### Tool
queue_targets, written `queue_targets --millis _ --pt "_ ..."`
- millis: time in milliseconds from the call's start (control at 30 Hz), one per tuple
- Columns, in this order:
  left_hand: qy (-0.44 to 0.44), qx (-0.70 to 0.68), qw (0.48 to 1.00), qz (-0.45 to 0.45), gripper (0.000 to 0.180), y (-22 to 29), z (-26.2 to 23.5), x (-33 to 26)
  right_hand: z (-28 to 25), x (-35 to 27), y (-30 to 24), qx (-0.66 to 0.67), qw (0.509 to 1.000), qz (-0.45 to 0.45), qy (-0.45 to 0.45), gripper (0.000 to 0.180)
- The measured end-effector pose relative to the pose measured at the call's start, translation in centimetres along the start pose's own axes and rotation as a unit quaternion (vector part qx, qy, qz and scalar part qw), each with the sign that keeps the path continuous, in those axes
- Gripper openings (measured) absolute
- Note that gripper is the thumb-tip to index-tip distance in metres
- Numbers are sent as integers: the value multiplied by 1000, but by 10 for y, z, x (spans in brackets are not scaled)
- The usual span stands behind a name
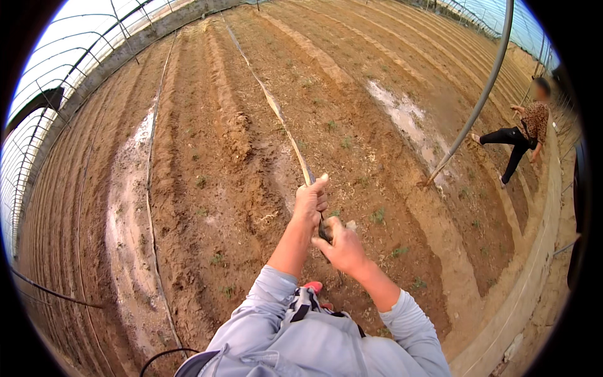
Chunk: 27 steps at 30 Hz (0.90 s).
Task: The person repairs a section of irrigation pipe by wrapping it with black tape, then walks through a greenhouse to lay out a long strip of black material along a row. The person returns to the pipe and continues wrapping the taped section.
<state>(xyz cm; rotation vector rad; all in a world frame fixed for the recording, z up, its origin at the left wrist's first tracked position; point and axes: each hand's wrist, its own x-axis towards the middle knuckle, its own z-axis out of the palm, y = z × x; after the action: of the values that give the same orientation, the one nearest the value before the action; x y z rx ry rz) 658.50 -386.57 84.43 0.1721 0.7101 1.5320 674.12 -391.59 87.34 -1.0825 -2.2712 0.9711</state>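
Observation:
A long, flat drip irrigation tape [275, 108] stretches from the far end of the field to my hands. My left hand [311, 202] is closed around it, thumb pointing up and away. Just below and to the right, my right hand [343, 246] is closed on the dark near part of the same tape. A short dark stretch shows between the two hands, and its end is partly hidden by my right fingers. Both hands are in front of my body at about waist height.
Soil ridges run lengthwise. Another tape [149, 188] lies to the left beside a wet pale furrow [119, 220]. A slanted metal pole [474, 116] rises at right. A person [531, 129] stands beyond it near a low concrete edge [540, 251]. Small green plants dot the soil.

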Motion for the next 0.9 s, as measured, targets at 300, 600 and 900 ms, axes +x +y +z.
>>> queue_targets --millis 300,600,900 --pt "-184 -339 919 -82 47 -1 -9 -8 -10 -2 21 125 977 36 -169 26" --pt "201 481 835 176 24 -19 -39 16 27 -34 -3 -302 951 -58 21 18" --pt "-263 -457 847 -66 24 -4 -25 -20 10 -22 24 627 666 225 -336 73"
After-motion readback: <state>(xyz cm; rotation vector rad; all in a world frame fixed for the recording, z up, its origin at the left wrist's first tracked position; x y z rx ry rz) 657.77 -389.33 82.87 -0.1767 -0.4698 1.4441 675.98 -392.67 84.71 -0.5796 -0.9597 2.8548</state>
